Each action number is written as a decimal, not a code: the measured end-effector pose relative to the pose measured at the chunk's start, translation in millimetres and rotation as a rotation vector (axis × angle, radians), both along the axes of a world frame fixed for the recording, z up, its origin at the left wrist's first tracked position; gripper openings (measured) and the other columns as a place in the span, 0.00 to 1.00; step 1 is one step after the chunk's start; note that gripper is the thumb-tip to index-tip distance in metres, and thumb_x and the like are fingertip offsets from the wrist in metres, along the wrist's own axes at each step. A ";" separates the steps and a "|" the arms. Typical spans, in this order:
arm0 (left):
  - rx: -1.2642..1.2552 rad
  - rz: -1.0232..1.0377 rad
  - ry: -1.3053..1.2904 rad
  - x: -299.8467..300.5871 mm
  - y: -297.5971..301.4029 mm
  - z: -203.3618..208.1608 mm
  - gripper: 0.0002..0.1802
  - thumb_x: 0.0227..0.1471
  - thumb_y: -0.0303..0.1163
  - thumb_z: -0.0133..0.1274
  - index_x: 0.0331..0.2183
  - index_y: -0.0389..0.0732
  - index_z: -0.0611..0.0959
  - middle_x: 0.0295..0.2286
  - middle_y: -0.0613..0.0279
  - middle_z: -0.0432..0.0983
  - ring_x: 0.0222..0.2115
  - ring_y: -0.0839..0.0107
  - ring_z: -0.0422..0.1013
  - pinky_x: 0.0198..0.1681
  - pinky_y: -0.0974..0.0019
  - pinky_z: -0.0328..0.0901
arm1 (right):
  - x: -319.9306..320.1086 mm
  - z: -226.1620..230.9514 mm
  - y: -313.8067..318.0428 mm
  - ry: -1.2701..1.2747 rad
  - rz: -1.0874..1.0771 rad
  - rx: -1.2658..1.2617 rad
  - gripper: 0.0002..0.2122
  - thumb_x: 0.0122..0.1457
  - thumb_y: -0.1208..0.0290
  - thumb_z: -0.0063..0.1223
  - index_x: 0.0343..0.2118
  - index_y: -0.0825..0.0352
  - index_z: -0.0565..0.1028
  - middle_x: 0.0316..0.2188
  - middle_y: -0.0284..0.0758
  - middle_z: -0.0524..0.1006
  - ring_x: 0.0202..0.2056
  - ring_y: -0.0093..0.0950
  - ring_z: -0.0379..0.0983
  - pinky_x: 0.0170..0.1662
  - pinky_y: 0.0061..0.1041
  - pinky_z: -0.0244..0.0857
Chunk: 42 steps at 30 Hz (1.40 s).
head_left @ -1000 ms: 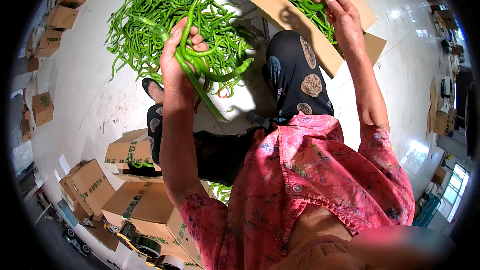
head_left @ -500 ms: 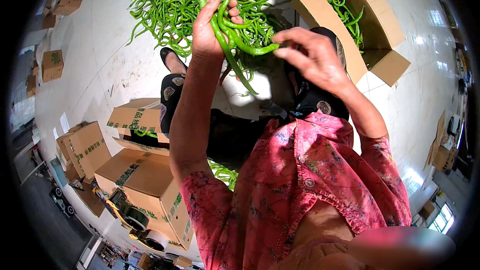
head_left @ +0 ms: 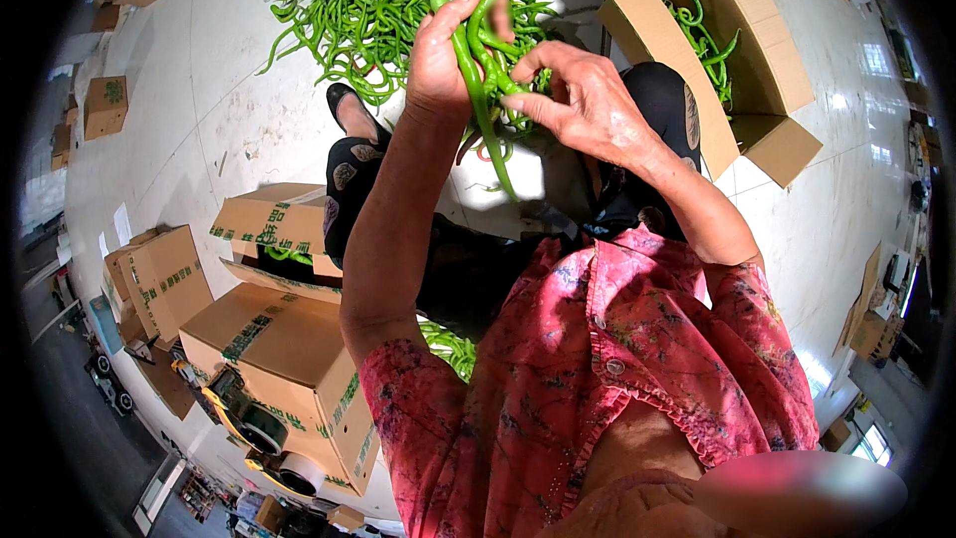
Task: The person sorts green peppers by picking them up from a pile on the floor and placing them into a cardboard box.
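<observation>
Several long green chili peppers [head_left: 468,65] lie in my left hand [head_left: 440,58], its fingers curled round them in front of my knees. One pepper hangs down past the wrist. My right hand [head_left: 588,105] is closed with thumb and forefinger pinching the lower end of the bunch, close to the left palm. Beyond the hands a large heap of green chili peppers [head_left: 334,15] spreads over the floor. To the right, an opened cardboard box [head_left: 762,35] holds more green chili peppers [head_left: 702,35].
At my left stand a taped cardboard box [head_left: 269,334] and an open-flapped box [head_left: 274,224] with green inside. Tape dispensers [head_left: 261,423] rest against the taped box. More peppers [head_left: 450,349] show beside my hip. Small boxes [head_left: 107,107] sit farther left on the pale tiled floor [head_left: 234,139].
My right hand has moved left and up to the bunch, its thumb and finger drawing together. The left hand appears slightly farther right in view, still holding the peppers.
</observation>
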<state>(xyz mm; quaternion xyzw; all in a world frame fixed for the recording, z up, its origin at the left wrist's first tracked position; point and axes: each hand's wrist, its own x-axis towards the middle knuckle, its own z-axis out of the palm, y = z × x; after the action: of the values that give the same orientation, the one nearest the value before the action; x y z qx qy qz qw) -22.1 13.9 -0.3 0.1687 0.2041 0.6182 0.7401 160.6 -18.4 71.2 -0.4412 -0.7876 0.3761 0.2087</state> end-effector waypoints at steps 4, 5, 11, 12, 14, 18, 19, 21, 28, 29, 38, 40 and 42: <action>0.034 -0.010 0.024 0.4 2.4 -5.4 0.18 0.61 0.33 0.42 0.49 0.35 0.72 0.39 0.51 0.74 0.38 0.62 0.72 0.45 0.59 0.69 | -10.4 -14.7 6.2 0.090 -0.108 0.206 0.19 0.50 0.59 0.62 0.37 0.69 0.73 0.30 0.44 0.77 0.33 0.42 0.75 0.38 0.35 0.66; 0.015 0.007 0.053 8.1 1.3 -0.6 0.19 0.61 0.34 0.42 0.50 0.35 0.71 0.41 0.50 0.74 0.40 0.61 0.72 0.47 0.58 0.68 | -13.7 -19.8 9.0 0.090 -0.137 0.283 0.20 0.50 0.58 0.62 0.38 0.69 0.73 0.30 0.44 0.77 0.34 0.42 0.75 0.38 0.34 0.67; 0.032 -0.081 0.120 20.1 -6.4 6.9 0.25 0.59 0.31 0.39 0.56 0.33 0.63 0.49 0.43 0.70 0.47 0.59 0.70 0.52 0.56 0.65 | -11.2 -31.8 27.4 0.065 -0.126 -0.146 0.20 0.51 0.61 0.61 0.40 0.71 0.71 0.25 0.43 0.74 0.25 0.32 0.71 0.33 0.31 0.66; 0.034 -0.104 0.189 20.4 -7.5 7.2 0.25 0.58 0.31 0.39 0.57 0.33 0.63 0.50 0.43 0.69 0.47 0.59 0.70 0.53 0.56 0.64 | -9.0 -30.6 27.9 0.004 -0.097 -0.108 0.19 0.52 0.62 0.60 0.40 0.71 0.71 0.24 0.44 0.74 0.25 0.32 0.71 0.33 0.32 0.66; 0.024 -0.153 0.309 24.3 -13.5 15.5 0.28 0.56 0.26 0.38 0.58 0.32 0.60 0.52 0.41 0.67 0.51 0.57 0.67 0.58 0.57 0.59 | -4.2 -42.2 26.1 0.033 -0.044 0.081 0.16 0.54 0.64 0.56 0.40 0.72 0.70 0.21 0.46 0.73 0.24 0.42 0.72 0.31 0.38 0.64; 0.052 -0.100 0.270 24.7 -12.7 1.1 0.29 0.56 0.24 0.36 0.59 0.29 0.57 0.54 0.39 0.64 0.57 0.54 0.61 0.62 0.59 0.52 | -5.6 -44.2 23.8 -0.236 -0.008 0.143 0.18 0.56 0.65 0.51 0.45 0.72 0.68 0.24 0.53 0.75 0.31 0.53 0.72 0.34 0.46 0.64; 0.028 -0.092 0.259 25.7 -12.5 0.9 0.29 0.56 0.24 0.36 0.59 0.29 0.57 0.54 0.38 0.64 0.57 0.54 0.61 0.63 0.58 0.52 | -5.1 -42.5 25.3 -0.197 -0.013 0.094 0.18 0.56 0.64 0.51 0.44 0.73 0.68 0.25 0.54 0.75 0.32 0.53 0.72 0.36 0.47 0.64; -0.020 -0.075 0.238 27.0 -12.4 0.4 0.29 0.55 0.24 0.36 0.58 0.29 0.56 0.54 0.37 0.63 0.57 0.54 0.61 0.63 0.58 0.52 | -2.3 -41.6 29.8 -0.119 -0.020 -0.004 0.19 0.56 0.63 0.50 0.42 0.76 0.67 0.26 0.56 0.76 0.34 0.53 0.74 0.40 0.48 0.66; -0.109 -0.065 0.048 30.3 -12.6 2.8 0.30 0.53 0.18 0.37 0.59 0.31 0.56 0.54 0.37 0.60 0.56 0.49 0.61 0.61 0.51 0.55 | 5.9 -62.0 38.5 0.448 -0.199 -0.560 0.14 0.60 0.63 0.52 0.39 0.70 0.76 0.27 0.29 0.75 0.28 0.20 0.70 0.31 0.22 0.64; -0.129 -0.060 0.067 31.5 -12.8 5.2 0.30 0.53 0.18 0.36 0.59 0.31 0.56 0.54 0.37 0.61 0.55 0.49 0.61 0.61 0.51 0.55 | 5.3 -64.3 37.9 0.437 -0.215 -0.542 0.14 0.60 0.63 0.52 0.39 0.70 0.76 0.27 0.30 0.76 0.28 0.19 0.69 0.30 0.22 0.63; -0.023 -0.164 0.472 29.3 -13.4 -6.2 0.14 0.60 0.27 0.46 0.47 0.34 0.74 0.39 0.59 0.74 0.39 0.72 0.71 0.43 0.68 0.67 | 6.8 -52.3 36.6 0.232 -0.298 -0.067 0.12 0.61 0.65 0.48 0.34 0.72 0.73 0.24 0.43 0.78 0.29 0.37 0.77 0.34 0.33 0.68; -0.067 -0.142 0.513 33.9 -17.2 2.7 0.13 0.60 0.31 0.47 0.44 0.35 0.75 0.37 0.60 0.74 0.33 0.75 0.70 0.35 0.72 0.65 | 8.5 -47.2 40.5 0.271 -0.346 -0.120 0.12 0.61 0.64 0.47 0.33 0.71 0.73 0.24 0.39 0.79 0.28 0.32 0.77 0.34 0.30 0.68; -0.093 -0.178 0.556 31.8 -17.0 6.1 0.14 0.60 0.34 0.48 0.44 0.35 0.75 0.36 0.60 0.74 0.29 0.77 0.68 0.30 0.75 0.64 | 12.5 -49.7 49.3 0.319 -0.389 -0.110 0.12 0.62 0.64 0.47 0.34 0.70 0.74 0.24 0.36 0.79 0.27 0.27 0.76 0.35 0.28 0.67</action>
<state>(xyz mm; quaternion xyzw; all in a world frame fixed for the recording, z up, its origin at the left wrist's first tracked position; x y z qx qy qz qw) 9.8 -3.0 5.8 0.3147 0.4116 0.4710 0.7139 173.2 30.9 21.5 -0.5301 -0.6237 0.4357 0.3743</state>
